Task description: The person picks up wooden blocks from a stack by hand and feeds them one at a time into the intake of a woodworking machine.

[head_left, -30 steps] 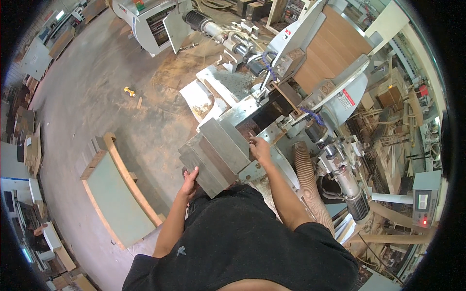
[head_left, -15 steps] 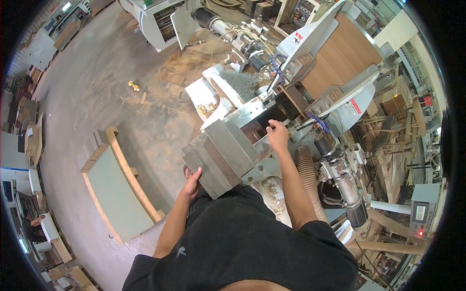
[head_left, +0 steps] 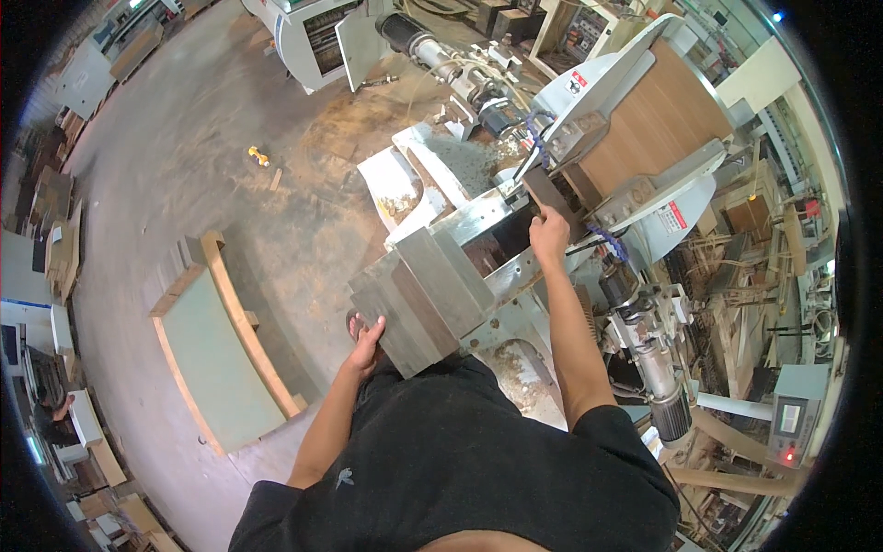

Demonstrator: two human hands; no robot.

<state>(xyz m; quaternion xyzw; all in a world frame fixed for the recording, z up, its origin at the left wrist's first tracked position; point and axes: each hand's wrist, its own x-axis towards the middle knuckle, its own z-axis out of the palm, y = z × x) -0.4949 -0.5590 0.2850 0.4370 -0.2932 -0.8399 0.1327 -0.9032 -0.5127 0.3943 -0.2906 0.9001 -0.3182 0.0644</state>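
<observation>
Several grey boards [head_left: 418, 299] in left hand [head_left: 367, 343]; right hand [head_left: 550, 237] seemingly touches dark board [head_left: 556, 195].

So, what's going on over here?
Someone is working bare-handed at a large woodworking machine. Their left hand is at the left edge of a stack of grey-brown boards in front of their body; most of its fingers are hidden. Their right hand reaches forward to the near end of a separate brown piece on the machine; whether it grips or just touches can't be told. A green-topped wooden stand is off to the left.
</observation>
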